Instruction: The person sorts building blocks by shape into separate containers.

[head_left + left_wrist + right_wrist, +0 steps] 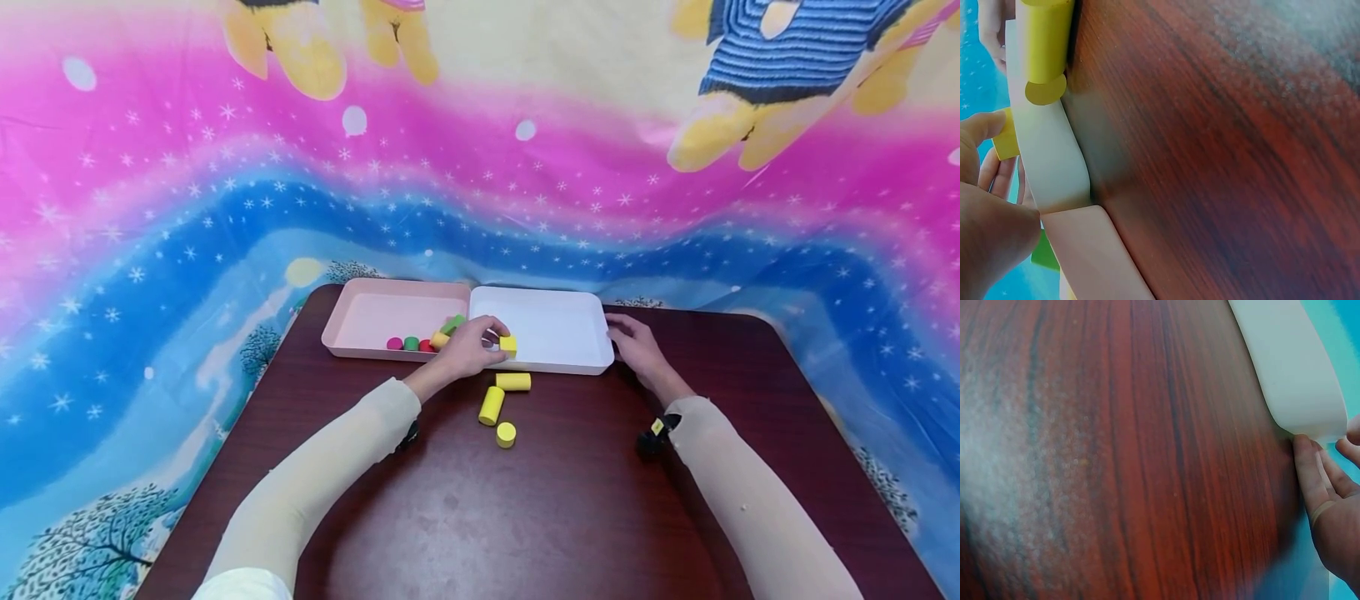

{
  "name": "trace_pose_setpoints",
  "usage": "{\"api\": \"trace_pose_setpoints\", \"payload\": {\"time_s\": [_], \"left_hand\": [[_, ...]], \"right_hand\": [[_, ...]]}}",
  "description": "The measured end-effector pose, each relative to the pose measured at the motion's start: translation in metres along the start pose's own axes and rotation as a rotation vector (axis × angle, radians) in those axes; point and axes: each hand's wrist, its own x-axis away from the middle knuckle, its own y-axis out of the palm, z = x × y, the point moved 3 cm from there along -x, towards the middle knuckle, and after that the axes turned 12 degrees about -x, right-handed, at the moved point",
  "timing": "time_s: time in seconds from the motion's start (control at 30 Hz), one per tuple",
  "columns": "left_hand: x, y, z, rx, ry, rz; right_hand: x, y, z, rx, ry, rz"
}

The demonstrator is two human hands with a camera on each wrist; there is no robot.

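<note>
Yellow block: smooth, flat-faced, square-cornered; at the near-left part of the white tray (pixel 551 325), by its front wall. Whether it touches the floor there, I can't tell.
Left hand (pixel 468 348): thumb and fingertips pinching the yellow block (pixel 507 346).
Right hand (pixel 637 343): fingers fairly straight, touching the white tray's right end.
Trays: shallow, smooth-walled, rounded corners; pink tray (pixel 405 310) set edge to edge with the white.
Loose yellow pieces: two cylinders lying, one (pixel 513 382) just outside the white tray, another (pixel 491 406) aslant; short cylinder (pixel 506 435) upright, nearest the person.
Pink tray contents: magenta (pixel 394 343), green (pixel 411 343) and red (pixel 425 346) rounds along the front wall; green piece (pixel 453 324) leaning.
Obstruction: left hand covers the front of the tray seam.
Table (pixel 585 500): dark red-brown wood grain, glossy.
Backdrop (pixel 450 187): creased printed cloth, snowflakes.
</note>
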Motion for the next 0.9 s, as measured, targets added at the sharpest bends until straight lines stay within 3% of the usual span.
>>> {"api": "trace_pose_setpoints", "payload": {"time_s": [0.47,0.9], "left_hand": [[0.001,0.001,0.000,-0.024,0.024,-0.022],[0.011,-0.006,0.010,-0.051,0.040,-0.029]], "right_hand": [[-0.001,0.001,0.002,0.025,-0.014,0.011],[-0.001,0.000,0.001,0.029,-0.008,0.014]]}}
